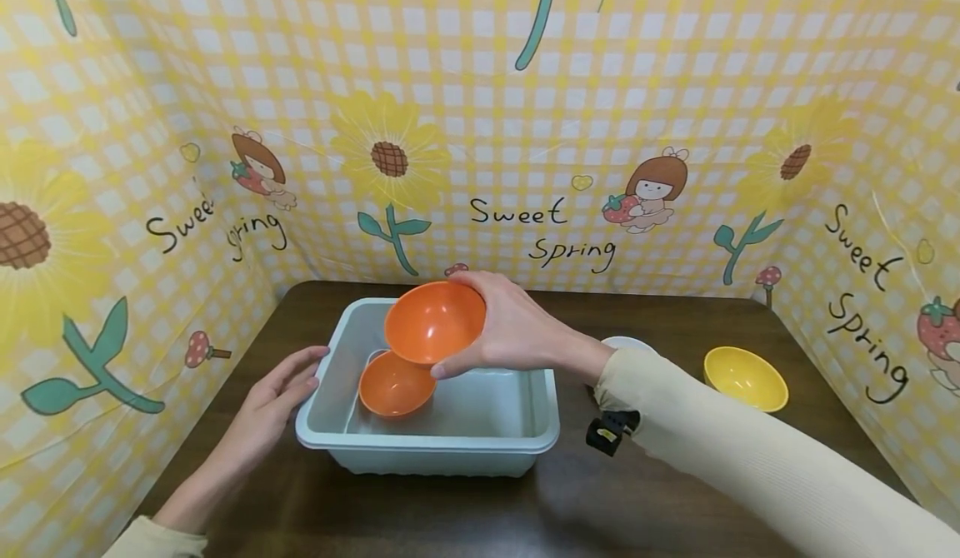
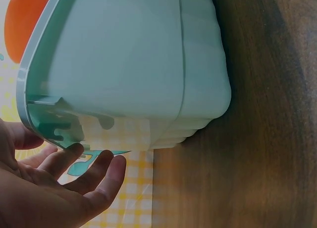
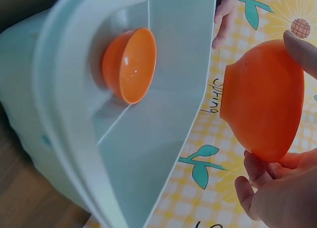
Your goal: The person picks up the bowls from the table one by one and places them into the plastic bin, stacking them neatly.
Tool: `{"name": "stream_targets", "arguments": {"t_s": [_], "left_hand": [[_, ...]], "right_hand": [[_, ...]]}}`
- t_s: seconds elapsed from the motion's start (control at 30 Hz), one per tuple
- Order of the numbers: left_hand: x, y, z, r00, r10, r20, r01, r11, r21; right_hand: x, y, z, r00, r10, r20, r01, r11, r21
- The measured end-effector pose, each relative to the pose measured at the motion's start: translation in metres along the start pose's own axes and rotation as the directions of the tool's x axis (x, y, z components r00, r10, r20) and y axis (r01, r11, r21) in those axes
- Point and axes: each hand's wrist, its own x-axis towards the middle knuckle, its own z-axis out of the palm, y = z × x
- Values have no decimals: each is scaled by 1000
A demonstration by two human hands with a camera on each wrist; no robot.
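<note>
My right hand [image 1: 510, 321] holds an orange bowl [image 1: 431, 321] above the pale blue-green tub [image 1: 435, 441], thumb and fingers on opposite sides of its rim. In the right wrist view that bowl [image 3: 265, 99] is tilted on its side, its foot facing the tub. A second orange bowl [image 1: 396, 385] sits inside the tub at the left end, its hollow facing up. My left hand [image 1: 273, 396] is at the tub's left end. In the left wrist view its loosely bent fingers [image 2: 101, 171] lie beside the rim and outer wall.
A yellow bowl [image 1: 746, 379] stands on the dark wooden table [image 1: 637, 500] at the right. Behind my right wrist, a white round rim [image 1: 628, 343] is partly hidden by the sleeve. Yellow checked cloth [image 1: 525, 125] walls enclose the table at the back and sides.
</note>
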Motion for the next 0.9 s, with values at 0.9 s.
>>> {"name": "stream_targets", "arguments": {"t_s": [0.9], "left_hand": [[0,-1,-2,999,30,12,-29,999,-37]], "right_hand": [[54,12,29,994,-10,113,15,999,-43]]}}
